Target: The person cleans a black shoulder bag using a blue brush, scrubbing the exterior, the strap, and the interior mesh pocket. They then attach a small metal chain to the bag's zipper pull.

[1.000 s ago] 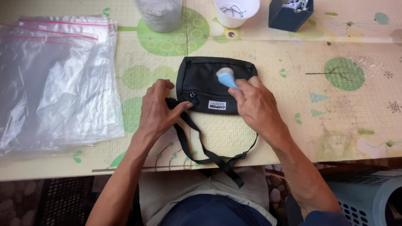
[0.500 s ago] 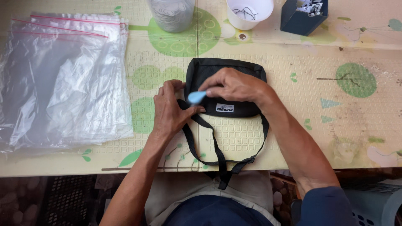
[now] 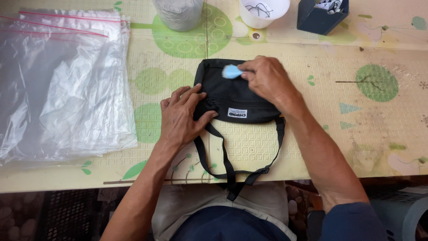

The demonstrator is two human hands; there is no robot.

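Note:
A small black pouch bag with a white label lies flat on the patterned table. Its black strap loops down over the table's front edge. My left hand lies flat on the bag's left end, fingers spread. Pinched in my right hand is a small light-blue object, held against the bag's upper part. What the blue object is cannot be told; it looks blurred.
A stack of clear zip bags with pink seals covers the table's left side. Along the far edge stand a grey container, a white cup and a dark blue box. A grey basket sits below right.
My right hand carried the blue object from the bag's upper right to its lower left, then back up to the top middle. My left hand stayed on the bag's left end.

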